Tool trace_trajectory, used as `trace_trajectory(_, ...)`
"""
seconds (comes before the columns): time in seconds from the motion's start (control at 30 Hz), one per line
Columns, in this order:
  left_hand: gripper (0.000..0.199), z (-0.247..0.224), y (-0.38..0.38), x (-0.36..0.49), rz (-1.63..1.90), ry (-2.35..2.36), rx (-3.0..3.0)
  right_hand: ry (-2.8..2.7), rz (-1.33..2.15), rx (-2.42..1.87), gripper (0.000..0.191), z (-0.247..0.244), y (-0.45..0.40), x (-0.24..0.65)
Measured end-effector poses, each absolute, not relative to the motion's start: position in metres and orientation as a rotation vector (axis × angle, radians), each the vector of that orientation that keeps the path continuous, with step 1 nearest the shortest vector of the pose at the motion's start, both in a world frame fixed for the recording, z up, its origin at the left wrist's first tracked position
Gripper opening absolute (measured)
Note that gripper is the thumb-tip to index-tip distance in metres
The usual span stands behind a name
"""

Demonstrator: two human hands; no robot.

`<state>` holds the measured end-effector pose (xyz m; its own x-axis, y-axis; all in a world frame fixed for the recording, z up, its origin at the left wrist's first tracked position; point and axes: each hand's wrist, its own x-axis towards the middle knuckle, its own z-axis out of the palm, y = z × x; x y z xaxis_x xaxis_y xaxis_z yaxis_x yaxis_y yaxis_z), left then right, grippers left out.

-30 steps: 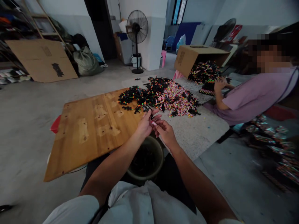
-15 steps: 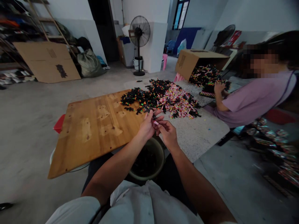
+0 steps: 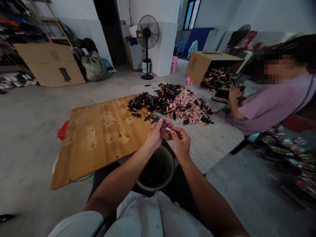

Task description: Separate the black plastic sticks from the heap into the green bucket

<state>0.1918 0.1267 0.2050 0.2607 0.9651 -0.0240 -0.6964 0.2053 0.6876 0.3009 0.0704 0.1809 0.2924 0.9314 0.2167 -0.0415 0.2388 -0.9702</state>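
In the head view my left hand (image 3: 155, 134) is closed on a small black toy gun (image 3: 153, 117) with an orange tip pointing up and left. Close by on the right, the fingers of my right hand (image 3: 182, 142) pinch a small pink-and-white tube (image 3: 168, 129) against the gun's near end. Whether the two parts are joined there I cannot tell, as fingers cover them. Beyond my hands lies a heap of black toy guns (image 3: 145, 101) with orange and green tips. A pile of pink tubes (image 3: 189, 107) adjoins it. Below my hands is a bucket (image 3: 171, 176) with dark contents.
A wooden board (image 3: 98, 131) extends left, and a speckled tabletop (image 3: 209, 144) right. At the right a co-worker (image 3: 269, 102) handles pieces beside a tipped cardboard box (image 3: 197, 67). A standing fan (image 3: 147, 49) is farther back. Wrapped goods (image 3: 291, 154) lie on the floor at right.
The toy gun has come into fuller view, its orange tip showing clear of my left hand. My right hand has shifted slightly right, still pinching the pink-and-white tube.
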Motion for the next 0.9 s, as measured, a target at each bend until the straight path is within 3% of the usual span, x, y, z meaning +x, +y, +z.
trace_trajectory(0.27,0.028,0.209,0.120,0.195,1.311,0.683,0.646,-0.820,0.892,-1.037,0.030,0.193,0.070,0.287)
trace_trajectory(0.57,0.042,0.192,0.109,0.196,1.312,0.805,0.653,-0.586,0.922,-0.999,0.033,0.173,0.072,0.269)
trace_trajectory(0.67,0.047,0.181,0.111,0.167,1.070,0.730,0.810,-0.600,1.035,-1.024,0.031,0.162,0.070,0.287)
trace_trajectory(0.8,0.060,0.163,0.140,0.098,0.366,0.601,1.100,-0.791,1.179,-1.196,0.029,0.135,0.062,0.335)
trace_trajectory(0.9,0.051,0.146,0.187,0.067,0.291,0.876,1.319,-0.987,1.275,-1.374,0.024,0.106,0.051,0.358)
